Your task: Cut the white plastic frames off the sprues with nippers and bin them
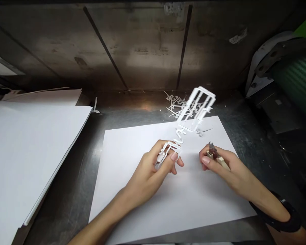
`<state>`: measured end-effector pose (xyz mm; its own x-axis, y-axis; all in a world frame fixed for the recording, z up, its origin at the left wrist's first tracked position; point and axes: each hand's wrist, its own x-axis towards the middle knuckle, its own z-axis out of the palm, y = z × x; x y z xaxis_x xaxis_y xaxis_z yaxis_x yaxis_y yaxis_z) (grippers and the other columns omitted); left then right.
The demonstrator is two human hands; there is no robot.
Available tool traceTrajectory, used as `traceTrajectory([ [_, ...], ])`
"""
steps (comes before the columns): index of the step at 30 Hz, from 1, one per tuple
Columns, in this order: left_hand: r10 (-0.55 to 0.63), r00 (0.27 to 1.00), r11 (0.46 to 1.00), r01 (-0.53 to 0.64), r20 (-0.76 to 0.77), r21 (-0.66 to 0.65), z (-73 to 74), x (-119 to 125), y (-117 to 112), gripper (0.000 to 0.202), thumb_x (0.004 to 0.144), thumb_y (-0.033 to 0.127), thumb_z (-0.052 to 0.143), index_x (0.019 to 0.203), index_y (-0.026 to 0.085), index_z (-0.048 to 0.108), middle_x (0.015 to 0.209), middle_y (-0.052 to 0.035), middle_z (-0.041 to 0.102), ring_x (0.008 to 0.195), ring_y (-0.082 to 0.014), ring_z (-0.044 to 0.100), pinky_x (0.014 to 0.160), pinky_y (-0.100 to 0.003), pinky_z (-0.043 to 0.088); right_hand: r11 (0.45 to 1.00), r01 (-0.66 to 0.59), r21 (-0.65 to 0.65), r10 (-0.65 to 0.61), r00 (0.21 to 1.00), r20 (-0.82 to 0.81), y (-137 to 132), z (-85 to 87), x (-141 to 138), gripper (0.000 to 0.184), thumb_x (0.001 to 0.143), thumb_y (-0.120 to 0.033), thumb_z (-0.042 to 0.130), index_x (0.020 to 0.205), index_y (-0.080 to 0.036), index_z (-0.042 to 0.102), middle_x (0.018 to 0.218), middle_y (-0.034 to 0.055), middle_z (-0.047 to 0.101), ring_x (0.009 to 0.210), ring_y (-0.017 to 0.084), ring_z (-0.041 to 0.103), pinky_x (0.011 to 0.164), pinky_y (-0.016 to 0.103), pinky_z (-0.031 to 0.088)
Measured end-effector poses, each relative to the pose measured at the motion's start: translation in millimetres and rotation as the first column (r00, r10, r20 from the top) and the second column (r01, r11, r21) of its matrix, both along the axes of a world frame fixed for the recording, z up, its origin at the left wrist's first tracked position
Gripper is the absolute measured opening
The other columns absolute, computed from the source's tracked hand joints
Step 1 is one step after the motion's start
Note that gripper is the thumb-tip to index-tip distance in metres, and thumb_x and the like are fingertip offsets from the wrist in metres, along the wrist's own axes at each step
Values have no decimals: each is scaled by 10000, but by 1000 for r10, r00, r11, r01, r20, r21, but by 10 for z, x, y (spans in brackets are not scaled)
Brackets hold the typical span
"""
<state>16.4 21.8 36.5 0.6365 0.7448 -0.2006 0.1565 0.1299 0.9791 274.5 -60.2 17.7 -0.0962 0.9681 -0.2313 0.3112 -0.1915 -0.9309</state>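
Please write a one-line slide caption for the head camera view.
The left hand holds a white plastic frame above a white sheet; right hand grips small cutters.

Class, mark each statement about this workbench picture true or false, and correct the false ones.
1. The left hand holds a white plastic frame. True.
2. The right hand is empty. False: it grips a small cutter.
3. Both hands are over a white sheet. True.
4. The plastic scraps sit in a bowl. False: they lie loose on the metal table, behind the sheet.
5. A black band is on the left wrist. False: it is on the right wrist.
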Motion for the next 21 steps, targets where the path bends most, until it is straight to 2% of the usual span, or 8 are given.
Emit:
traceTrajectory([
  [2,4,1000,997,-2,-27,73,-18,17,-2,271,1131,480,558,1143,217,622,1023,-11,745,794,-134,679,772,-285,517,995,-91,-31,93,992,82,-2,41,-31,410,1191,-553,555,946,-226,580,864,-20,520,815,192,484,770,321,371],
  [4,-16,1000,997,17,-11,70,-32,22,0,279,1136,475,546,1125,208,628,1008,-13,750,777,-132,695,771,-282,533,990,-131,-57,138,977,160,-10,46,-60,447,1177,-554,578,887,-218,520,815,-32,466,759,178,429,704,322,330],
  [7,-57,995,994,65,87,-88,-60,15,1,341,1148,508,478,1146,200,625,1022,-39,766,754,-153,718,750,-295,567,988,-124,-87,141,963,228,-38,12,-70,502,1157,-586,603,850,-215,461,767,-43,410,710,168,375,657,321,289],
  [11,-69,971,943,139,231,-302,-122,-2,-6,600,1163,592,186,1161,194,636,1005,-78,778,707,-189,729,745,-347,608,988,-82,-130,113,960,255,-65,-30,-32,549,1144,-662,587,851,-220,444,753,-47,407,695,168,375,644,318,287],
  [13,-71,966,936,151,247,-320,-140,-11,-7,698,1150,613,89,1163,189,643,1005,-91,776,708,-191,722,759,-352,611,989,-72,-129,105,956,274,-60,-36,-23,551,1142,-655,591,843,-220,431,739,-48,389,681,165,368,633,317,280],
  [17,-60,976,941,125,210,-314,-117,-24,4,767,1126,667,46,1175,196,648,1175,-116,766,751,-179,709,789,-343,610,990,-82,-113,113,947,299,-31,-26,-44,489,1148,-592,598,861,-222,457,735,-53,378,676,161,365,628,315,278],
  [21,-100,962,914,189,253,-360,-93,-16,31,819,1094,725,28,1164,183,638,1220,-148,750,766,-200,718,780,-372,625,988,-88,-129,123,949,292,-27,-10,-53,484,1147,-570,603,849,-219,452,722,-56,380,665,156,359,614,315,266],
])
